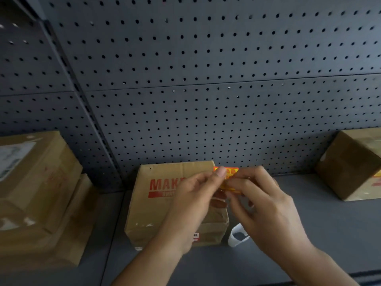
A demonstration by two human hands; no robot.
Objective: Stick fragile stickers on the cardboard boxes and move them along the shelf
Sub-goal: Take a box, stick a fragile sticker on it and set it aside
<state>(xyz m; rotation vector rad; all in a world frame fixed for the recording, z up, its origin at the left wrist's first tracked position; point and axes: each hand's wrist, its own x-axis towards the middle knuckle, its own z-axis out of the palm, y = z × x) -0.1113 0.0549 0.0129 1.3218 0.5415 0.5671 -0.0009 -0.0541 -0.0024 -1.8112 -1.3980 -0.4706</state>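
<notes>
dark pegboard (206, 58) backs a grey shelf (309, 234), with cardboard boxes spread along it. both hands meet above the middle box (165, 203), the one printed with red lettering, and between them sits a red and yellow fragile sticker (227, 175). the left hand (193, 203) pinches the sticker's upper left part between thumb and forefinger, the other fingers curled loosely. the right hand (266, 205) is closed on the sticker's lower right edge with its fingertips; whether it is peeling a backing or just gripping is too blurred to tell. the sticker seems to be held in the air, not yet pressed to the cardboard.

a white loop-shaped thing (237, 237), maybe sticker waste or a roll, lies on the shelf just right of the middle box, partly hidden by the right wrist. a stack of boxes (35, 193) stands at the left, and a box (354, 166) at the far right seems to carry a sticker on its near face already.

to do this step well, i judge it best to keep the sticker taut and flat between the two pinches, touch only its edges, lower one edge onto a plain patch of the box top, then smooth across so no crease or bubble forms. the box looks light enough to slide afterwards.
</notes>
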